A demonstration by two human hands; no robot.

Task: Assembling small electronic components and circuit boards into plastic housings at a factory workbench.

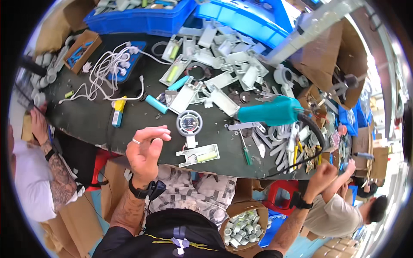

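Your left hand (144,152) hovers at the bench's near edge, fingers loosely curled and holding nothing, with a ring on one finger and a black watch at the wrist. Nearest to it, just to its right, lie the round white disc part (189,123) and, closer to the edge, the white housing with a yellow-green cell (198,155). Your right hand (323,171) is closed in a fist off the bench's right end; whether it grips anything cannot be told. The teal power screwdriver (269,112) hangs above the bench's right side.
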